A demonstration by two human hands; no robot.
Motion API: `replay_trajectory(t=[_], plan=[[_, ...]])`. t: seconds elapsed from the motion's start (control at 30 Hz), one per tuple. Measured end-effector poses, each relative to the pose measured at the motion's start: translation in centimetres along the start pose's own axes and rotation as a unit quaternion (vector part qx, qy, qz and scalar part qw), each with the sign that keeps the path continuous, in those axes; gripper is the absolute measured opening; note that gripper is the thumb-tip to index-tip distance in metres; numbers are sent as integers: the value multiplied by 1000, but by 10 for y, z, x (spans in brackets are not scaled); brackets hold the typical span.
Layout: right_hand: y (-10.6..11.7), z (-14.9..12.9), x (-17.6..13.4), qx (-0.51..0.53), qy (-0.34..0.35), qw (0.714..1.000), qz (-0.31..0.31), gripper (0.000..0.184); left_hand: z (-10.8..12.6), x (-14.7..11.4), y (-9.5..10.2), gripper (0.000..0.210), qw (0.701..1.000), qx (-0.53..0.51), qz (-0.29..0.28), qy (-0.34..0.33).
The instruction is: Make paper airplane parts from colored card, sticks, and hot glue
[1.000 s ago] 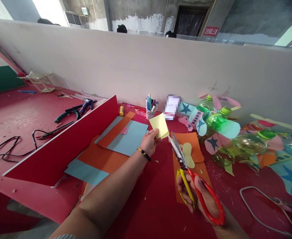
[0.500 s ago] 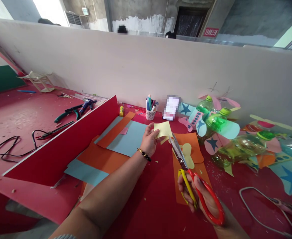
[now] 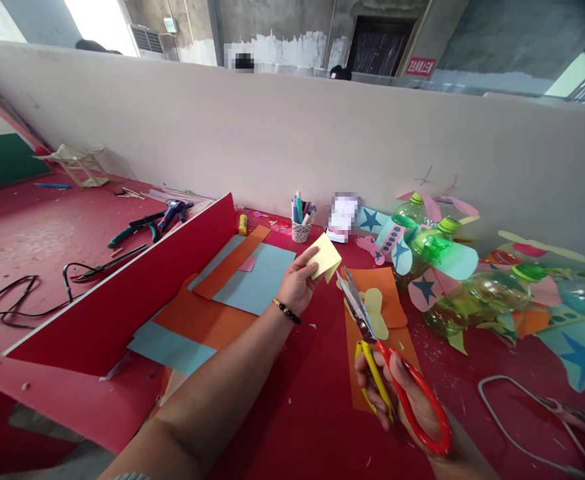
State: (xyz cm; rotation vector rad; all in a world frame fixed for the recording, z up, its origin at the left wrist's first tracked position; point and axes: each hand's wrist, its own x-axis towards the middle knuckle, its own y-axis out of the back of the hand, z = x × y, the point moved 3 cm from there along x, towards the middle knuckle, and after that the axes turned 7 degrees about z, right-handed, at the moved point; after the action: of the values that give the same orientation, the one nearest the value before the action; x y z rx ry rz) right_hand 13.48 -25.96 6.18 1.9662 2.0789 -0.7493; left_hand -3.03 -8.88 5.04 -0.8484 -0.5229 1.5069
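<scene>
Between thumb and fingers, my left hand (image 3: 298, 283) pinches a folded piece of pale yellow paper (image 3: 326, 255) above the red table. My right hand (image 3: 407, 393) grips scissors (image 3: 362, 310) with one red and one yellow handle, fingers through the loops. The blades are slightly parted and point up toward the paper, just apart from its right corner. Below the blades lie orange paper sheets (image 3: 390, 287) and a rounded yellow paper cut-out (image 3: 376, 313), partly hidden by the scissors.
Blue sheets (image 3: 267, 260) and orange strips lie left, beside a red divider (image 3: 137, 287). A pen cup (image 3: 301, 230) and a phone (image 3: 343, 217) stand at the back. Decorated green bottles (image 3: 487, 300) crowd the right. Pliers (image 3: 137, 227) and a black cable (image 3: 17, 300) lie beyond the divider.
The yellow paper has turned in my left hand, its corner now pointing up and its lower flap hanging. It has come away from the scissor tips, and the blades have parted a little more.
</scene>
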Motion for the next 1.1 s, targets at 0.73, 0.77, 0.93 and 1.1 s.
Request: replay_trajectory(t=[0.73, 0.77, 0.93, 1.1], plan=[[24, -1, 9, -52, 84, 995, 33, 40, -3, -14, -9, 75, 993, 83, -79, -22], [23, -2, 9, -69, 86, 993, 38, 42, -1, -14, -8, 76, 993, 81, -78, -19], [19, -10, 8, -129, 82, 987, 42, 47, 9, -5, 1, 38, 996, 59, -58, 22], [17, -19, 7, -180, 61, 981, 34, 51, 13, 5, 9, 32, 996, 80, -35, 26]])
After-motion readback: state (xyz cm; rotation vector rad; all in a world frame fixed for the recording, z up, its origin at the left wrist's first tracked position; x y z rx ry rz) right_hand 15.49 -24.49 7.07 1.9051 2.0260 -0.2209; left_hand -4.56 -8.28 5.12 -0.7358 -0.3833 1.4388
